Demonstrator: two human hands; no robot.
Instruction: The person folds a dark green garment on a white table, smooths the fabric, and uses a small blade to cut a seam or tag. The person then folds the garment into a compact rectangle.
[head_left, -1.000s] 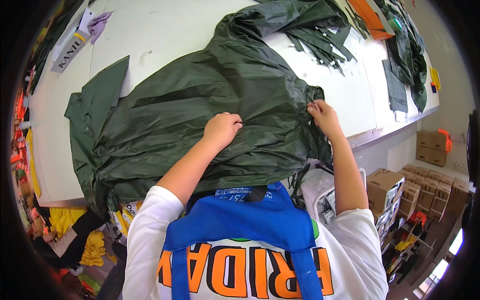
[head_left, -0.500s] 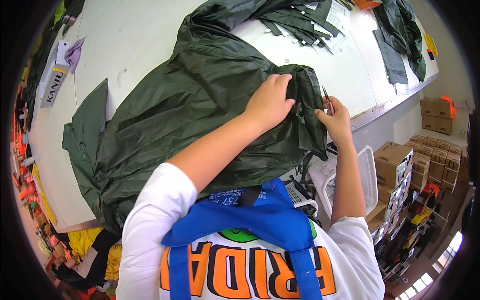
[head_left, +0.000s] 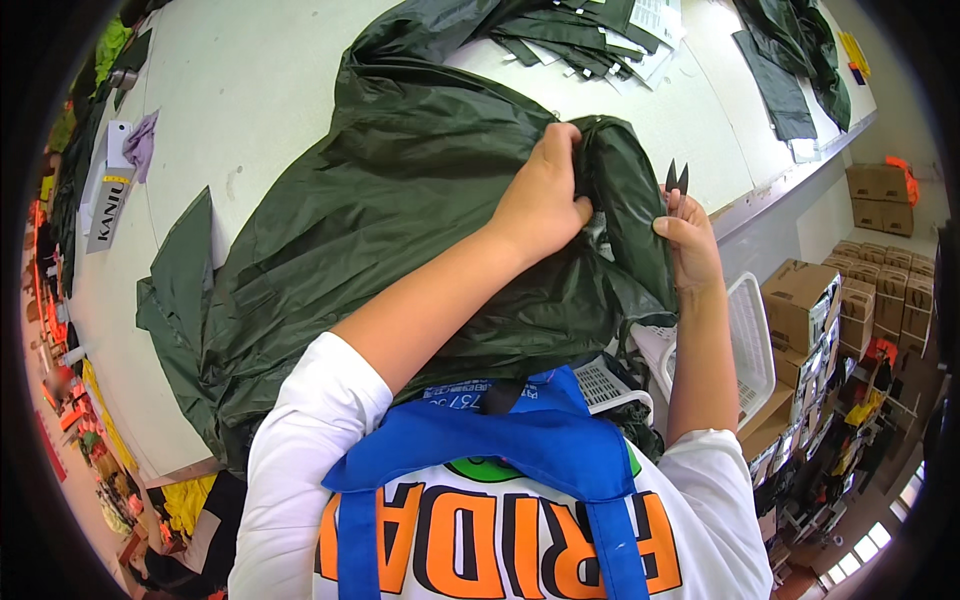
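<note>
A large dark green garment of thin, shiny fabric (head_left: 400,220) is spread over the white table and hangs past its near edge. My left hand (head_left: 545,195) grips a fold of it near the right end, fingers closed on the cloth. Beside that fold, my right hand (head_left: 690,235) is closed around small scissors (head_left: 677,177), whose two dark blades point up and stand slightly apart. Its thumb lies by the edge of the green fabric; whether it also pinches the cloth I cannot tell.
Dark green strips with white paper sheets (head_left: 600,40) lie at the far side of the white table (head_left: 240,90). More green cloth (head_left: 775,85) is at the far right. A white basket (head_left: 750,340) stands below, near cardboard boxes (head_left: 800,300). A white box (head_left: 108,205) sits at left.
The garment's right end is now pulled out further right and rolled into a smoother fold. My right hand has moved slightly right, and the scissor blades now show apart.
</note>
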